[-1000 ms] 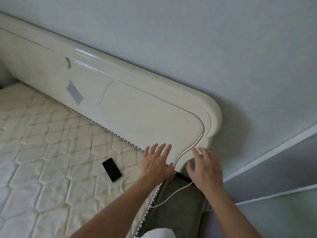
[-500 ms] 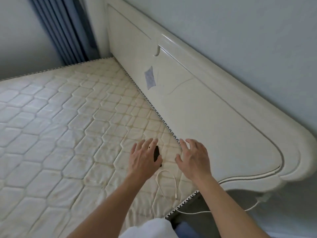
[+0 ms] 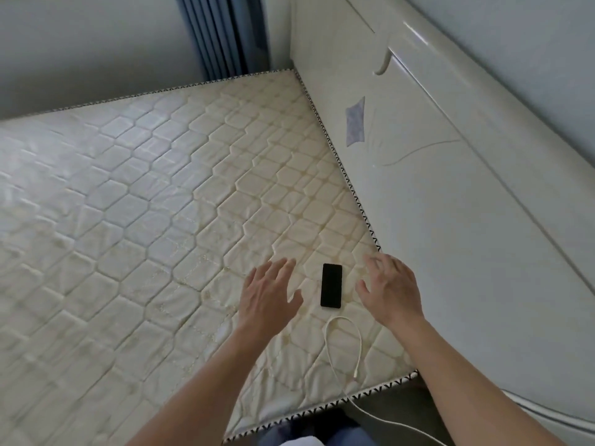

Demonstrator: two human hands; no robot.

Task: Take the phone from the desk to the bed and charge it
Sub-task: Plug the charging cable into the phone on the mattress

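A black phone (image 3: 331, 285) lies flat, screen up, on the quilted cream mattress (image 3: 154, 201) near the headboard corner. My left hand (image 3: 269, 290) hovers just left of it, fingers spread and holding nothing. My right hand (image 3: 391, 288) hovers just right of it, also spread and holding nothing. A white charging cable (image 3: 328, 342) loops on the mattress below the phone; its plug end (image 3: 355, 373) lies loose, not in the phone. The cable runs off the bed's edge toward the lower right.
A glossy white headboard (image 3: 450, 194) rises along the right side of the mattress. Blue curtains (image 3: 222, 33) hang at the far corner against a pale wall. The mattress edge (image 3: 322, 408) with black-and-white trim runs below my arms, dark floor beyond it.
The view has swung left from the headboard's end over the mattress. My hands moved from the headboard corner to either side of the phone, and the cable loop now lies on the mattress.
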